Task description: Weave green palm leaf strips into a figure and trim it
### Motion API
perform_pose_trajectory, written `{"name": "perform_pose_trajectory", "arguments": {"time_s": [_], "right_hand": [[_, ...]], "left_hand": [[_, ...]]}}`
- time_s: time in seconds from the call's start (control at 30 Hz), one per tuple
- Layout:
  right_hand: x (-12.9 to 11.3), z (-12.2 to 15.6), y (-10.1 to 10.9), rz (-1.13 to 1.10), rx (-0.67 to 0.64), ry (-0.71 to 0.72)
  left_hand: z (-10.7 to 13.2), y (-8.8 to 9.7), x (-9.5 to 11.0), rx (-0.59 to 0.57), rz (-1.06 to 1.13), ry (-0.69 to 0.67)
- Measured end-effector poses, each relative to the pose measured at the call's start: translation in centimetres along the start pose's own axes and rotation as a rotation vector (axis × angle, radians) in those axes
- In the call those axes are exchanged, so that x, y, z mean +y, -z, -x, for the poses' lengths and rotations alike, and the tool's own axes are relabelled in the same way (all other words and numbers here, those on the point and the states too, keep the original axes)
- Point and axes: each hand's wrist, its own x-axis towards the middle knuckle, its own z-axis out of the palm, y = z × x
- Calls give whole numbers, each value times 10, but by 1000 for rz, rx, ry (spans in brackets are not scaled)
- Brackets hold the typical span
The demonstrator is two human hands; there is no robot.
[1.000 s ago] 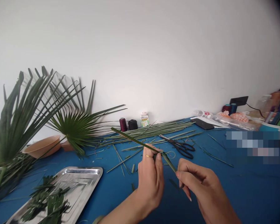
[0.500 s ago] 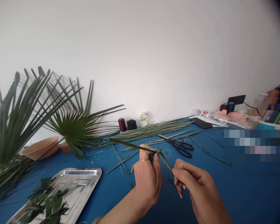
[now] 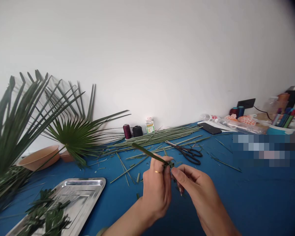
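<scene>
Above the blue table, my left hand is closed in a pinch on a green palm leaf strip, whose long end points up and to the left. At the fingertips the strip runs into a small folded knot of leaf. My right hand is closed too, thumb and fingers pinching right beside that knot. The leaf between its fingertips is mostly hidden. Just beyond my hands lie black-handled scissors, blades pointing left.
A metal tray with woven leaf pieces stands front left. Behind it are an orange basin and palm fans. Thread spools, cut strips, a phone and a pen cup line the wall.
My right hand has moved left and up, close against my left hand. The leaf strip's long end now looks shorter and tilts more steeply. The whole view has shifted slightly.
</scene>
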Motion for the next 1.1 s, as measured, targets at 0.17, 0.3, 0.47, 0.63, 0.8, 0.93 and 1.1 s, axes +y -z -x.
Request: {"name": "perform_pose_trajectory", "arguments": {"time_s": [0.17,0.3,0.47,0.63,0.8,0.93,1.1], "right_hand": [[13,6,5,37,178,205],[9,-4,19,150,232,370],[1,-25,28,602,-56,610],[11,-29,31,775,118,903],[25,-27,43,869,167,1092],[35,-29,55,928,149,1133],[43,-33,66,961,115,1071]], "left_hand": [[-4,2,7,36,195,128],[-7,-1,10,-11,557,399],[-10,-3,12,-88,803,488],[-13,-1,15,-79,877,562],[-14,1,21,-25,939,545],[-14,3,24,-27,974,527],[-14,6,29,-3,978,486]]}}
